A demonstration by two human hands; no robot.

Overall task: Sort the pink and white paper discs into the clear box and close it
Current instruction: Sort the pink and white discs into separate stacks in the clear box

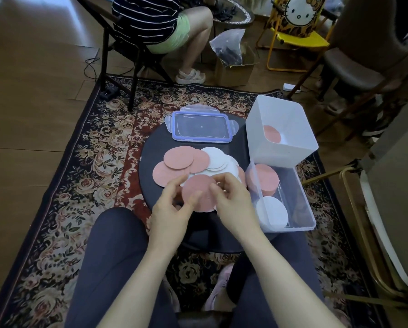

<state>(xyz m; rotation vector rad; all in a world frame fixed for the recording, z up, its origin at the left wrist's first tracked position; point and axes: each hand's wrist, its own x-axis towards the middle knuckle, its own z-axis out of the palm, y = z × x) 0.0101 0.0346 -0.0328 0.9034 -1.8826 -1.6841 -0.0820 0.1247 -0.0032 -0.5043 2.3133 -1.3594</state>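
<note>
A pile of pink discs point(178, 157) and white discs point(215, 157) lies on a small round black table point(148, 147). Both hands hold one pink disc point(198, 189) just above the pile's near side: my left hand point(172, 210) pinches its lower left edge, my right hand point(233, 200) pinches its right edge. The clear box point(303, 210) stands open at the right of the table, with pink discs point(264, 179) at its far end and white discs point(272, 213) at its near end. Its clear lid point(200, 126) with a blue seal lies flat at the table's far side.
A white bin point(292, 114) with a pink disc inside stands behind the clear box. The table sits on a patterned rug. A seated person on a folding chair is at the far left, a cardboard box with a plastic bag and a yellow chair beyond.
</note>
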